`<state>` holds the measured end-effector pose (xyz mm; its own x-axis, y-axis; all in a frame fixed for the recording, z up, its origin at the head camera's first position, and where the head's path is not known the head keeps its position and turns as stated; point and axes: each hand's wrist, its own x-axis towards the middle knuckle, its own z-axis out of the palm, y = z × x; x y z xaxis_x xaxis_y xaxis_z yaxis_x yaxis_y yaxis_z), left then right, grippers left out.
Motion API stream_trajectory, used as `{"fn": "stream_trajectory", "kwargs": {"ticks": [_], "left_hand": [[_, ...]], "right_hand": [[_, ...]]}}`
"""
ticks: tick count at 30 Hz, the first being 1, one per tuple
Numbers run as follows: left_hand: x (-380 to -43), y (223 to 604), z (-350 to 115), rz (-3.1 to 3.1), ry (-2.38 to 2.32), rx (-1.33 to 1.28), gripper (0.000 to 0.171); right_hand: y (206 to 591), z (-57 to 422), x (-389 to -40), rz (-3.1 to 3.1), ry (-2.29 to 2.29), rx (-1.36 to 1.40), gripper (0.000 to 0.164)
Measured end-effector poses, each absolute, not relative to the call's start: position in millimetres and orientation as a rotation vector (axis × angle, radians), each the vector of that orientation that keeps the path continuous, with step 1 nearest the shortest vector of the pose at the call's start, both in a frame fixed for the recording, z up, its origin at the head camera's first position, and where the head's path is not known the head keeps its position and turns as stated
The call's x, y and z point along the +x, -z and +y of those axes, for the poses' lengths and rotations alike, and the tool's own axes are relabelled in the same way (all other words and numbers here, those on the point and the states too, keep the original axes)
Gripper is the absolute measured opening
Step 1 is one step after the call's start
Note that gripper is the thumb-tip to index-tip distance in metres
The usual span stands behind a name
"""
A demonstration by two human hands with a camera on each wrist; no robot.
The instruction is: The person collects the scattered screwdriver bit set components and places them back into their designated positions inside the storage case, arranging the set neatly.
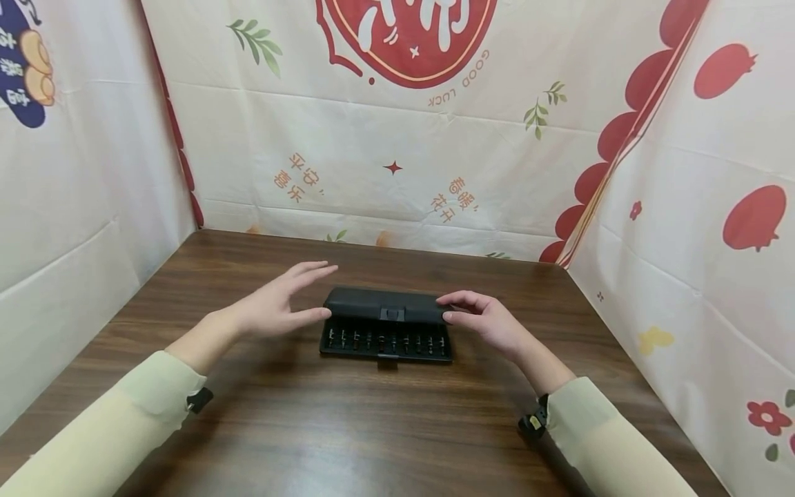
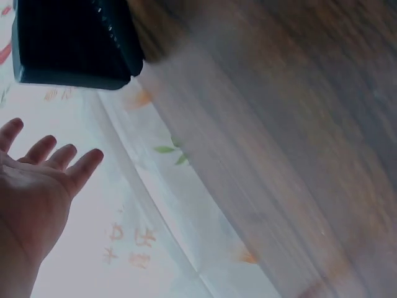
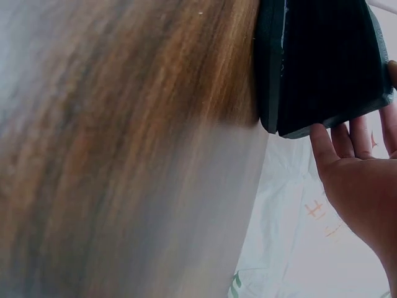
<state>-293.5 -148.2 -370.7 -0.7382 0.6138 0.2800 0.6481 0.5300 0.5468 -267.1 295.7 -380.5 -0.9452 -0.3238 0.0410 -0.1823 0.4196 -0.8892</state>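
A black hinged case sits on the table, its lid partly raised. Inside its base lies a row of small, slim pieces with metallic glints, too small to identify. At the lid's right end, my right hand grips the edge between thumb and fingers; the right wrist view shows those fingers against the case. My left hand hovers at the left end with fingers extended and spread. Its thumb tip is close to the lid's corner, and whether it touches cannot be told. In the left wrist view, the fingers are apart from the case.
The brown wood-grain table extends around the case. A printed white cloth hangs behind the table, with similar cloths at the left and right sides. A latch tab projects from the case's front edge.
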Motion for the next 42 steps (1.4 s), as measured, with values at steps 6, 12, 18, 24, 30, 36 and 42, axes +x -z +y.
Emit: {"fn": "stream_trajectory", "kwargs": {"ticks": [6, 12, 18, 24, 30, 36, 42], "left_hand": [[-290.8, 373.1, -135.0, -2.814, 0.826, -1.169, 0.074], [-293.0, 377.3, -124.9, -2.867, 0.704, -1.221, 0.065], [-293.8, 382.2, -117.3, -2.930, 0.677, -1.262, 0.062], [-293.9, 386.9, -114.5, -2.987, 0.681, -1.279, 0.062], [-292.9, 392.0, -115.2, -2.969, 0.640, -1.326, 0.063], [-288.9, 395.4, -117.0, -2.949, 0.581, -1.361, 0.063], [-286.0, 395.5, -117.6, -2.951, 0.528, -1.364, 0.060]], "right_hand": [[381.9, 295.9, -263.4, 2.556, 1.490, -0.470, 0.036], [382.5, 293.8, -259.3, 2.644, 1.373, -0.599, 0.032], [385.4, 289.2, -254.1, 2.764, 1.224, -0.755, 0.033], [386.4, 288.1, -249.2, 2.812, 1.119, -0.761, 0.032], [388.0, 287.6, -246.9, 2.834, 1.035, -0.777, 0.032], [388.2, 287.2, -245.4, 2.815, 0.980, -0.767, 0.034], [388.4, 287.9, -244.5, 2.820, 0.898, -0.783, 0.033]]}}
